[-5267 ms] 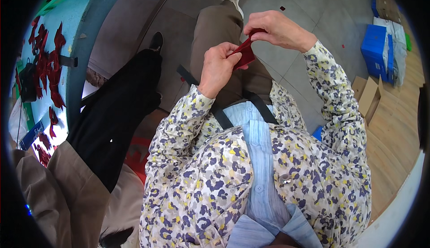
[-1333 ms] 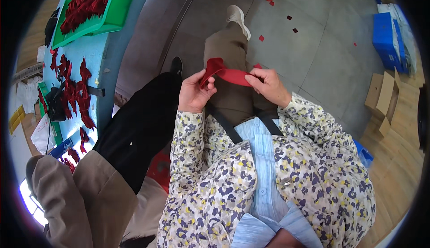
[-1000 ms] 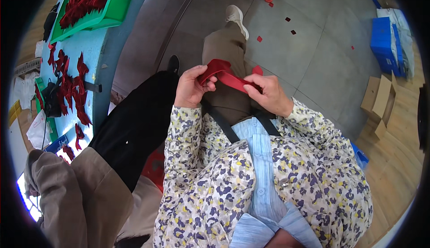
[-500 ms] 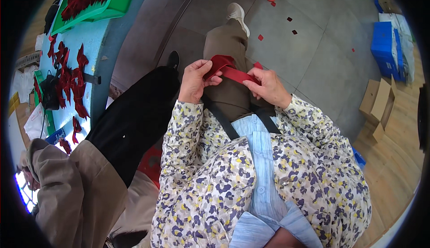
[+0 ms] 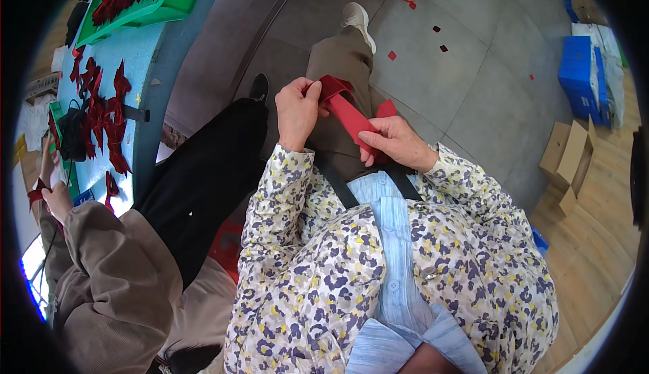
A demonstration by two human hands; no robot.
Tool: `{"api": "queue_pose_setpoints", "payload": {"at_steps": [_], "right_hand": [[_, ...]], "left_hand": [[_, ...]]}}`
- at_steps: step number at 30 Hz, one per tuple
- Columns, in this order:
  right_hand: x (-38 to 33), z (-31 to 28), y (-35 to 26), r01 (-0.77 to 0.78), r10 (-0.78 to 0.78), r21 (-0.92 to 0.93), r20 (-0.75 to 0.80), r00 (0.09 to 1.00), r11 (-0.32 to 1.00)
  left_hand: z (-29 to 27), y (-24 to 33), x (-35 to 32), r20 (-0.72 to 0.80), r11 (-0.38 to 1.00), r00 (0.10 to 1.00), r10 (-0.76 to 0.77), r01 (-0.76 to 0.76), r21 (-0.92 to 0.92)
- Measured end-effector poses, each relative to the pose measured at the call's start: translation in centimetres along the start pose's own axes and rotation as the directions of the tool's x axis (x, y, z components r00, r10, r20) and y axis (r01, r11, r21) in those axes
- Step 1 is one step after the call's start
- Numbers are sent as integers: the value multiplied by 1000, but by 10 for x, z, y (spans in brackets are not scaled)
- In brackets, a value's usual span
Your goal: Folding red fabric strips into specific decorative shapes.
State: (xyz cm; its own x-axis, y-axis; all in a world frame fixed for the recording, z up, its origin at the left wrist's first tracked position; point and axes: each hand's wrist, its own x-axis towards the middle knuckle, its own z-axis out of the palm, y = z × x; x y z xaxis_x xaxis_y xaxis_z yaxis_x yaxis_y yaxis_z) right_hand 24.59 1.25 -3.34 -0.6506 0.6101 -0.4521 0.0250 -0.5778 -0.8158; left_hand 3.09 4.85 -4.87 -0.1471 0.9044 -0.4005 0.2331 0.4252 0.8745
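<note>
**Red ribbon [image 5: 350, 118] gripped in two places**

The ribbon's upper, curled part is pinched by the bent, closed fingers of the left hand [image 5: 297, 116]; its lower part is clasped between thumb and fingers of the right hand [image 5: 399, 143]. It is held above the brown trousers [image 5: 338, 62]. Twisting is probably best avoided by keeping it flat, lightly taut.

The wide fisheye sits up on the person's head, facing steeply down: floral jacket [image 5: 318, 272] right up close, left hand [image 5: 296, 114] and right hand [image 5: 400, 143] farther off, right edge of the blue table [image 5: 140, 55] bending along the view's left side.
</note>
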Motion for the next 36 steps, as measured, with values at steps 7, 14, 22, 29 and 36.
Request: {"api": "queue_pose_setpoints", "payload": {"at_steps": [7, 14, 22, 29, 36], "right_hand": [[-4, 5, -19, 101, -101, -9, -37, 994, 995], [3, 21, -17, 74, -81, 110, 61, 995, 991], [6, 55, -18, 14, -12, 82, -18, 1000, 997], [12, 83, -17, 18, -22, 49, 78, 997, 999], [14, 92, -17, 16, -62, 162, 280, 958, 987]], "left_hand": [[-15, 12, 2, 115, 947, 993, -6, 42, -318], [-23, 21, 3, 141, 804, 985, -95, 160, -573], [-50, 7, 2, 14, 894, 1000, -3, 9, -448], [-58, -3, -2, -18, 922, 1000, 16, -21, -388], [-63, -15, -5, 12, 936, 996, 94, -84, -341]]}}
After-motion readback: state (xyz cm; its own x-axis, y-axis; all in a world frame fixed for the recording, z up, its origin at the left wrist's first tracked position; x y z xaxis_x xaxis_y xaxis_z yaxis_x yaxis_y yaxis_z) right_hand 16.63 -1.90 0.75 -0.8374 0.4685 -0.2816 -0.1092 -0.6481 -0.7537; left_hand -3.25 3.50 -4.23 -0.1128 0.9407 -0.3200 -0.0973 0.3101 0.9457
